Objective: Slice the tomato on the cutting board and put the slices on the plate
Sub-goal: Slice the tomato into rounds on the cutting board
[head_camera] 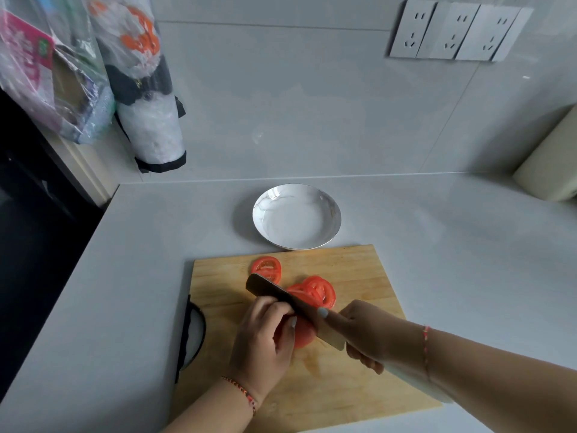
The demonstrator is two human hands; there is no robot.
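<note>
Head view: left hand [265, 342] has fingers curled around the remaining tomato piece [304, 334] on the wooden cutting board [359, 276], while right hand [363, 331] grips the handle of a knife [281, 296], index finger lying along the blade, which is angled over the tomato. Cut slices lie on the board beyond the blade: one slice [267, 267] by itself, a small overlapping pile [318, 290] just beside the blade. White plate [296, 218] sits on the counter [125, 276] at the board's far edge, holding no slices.
</note>
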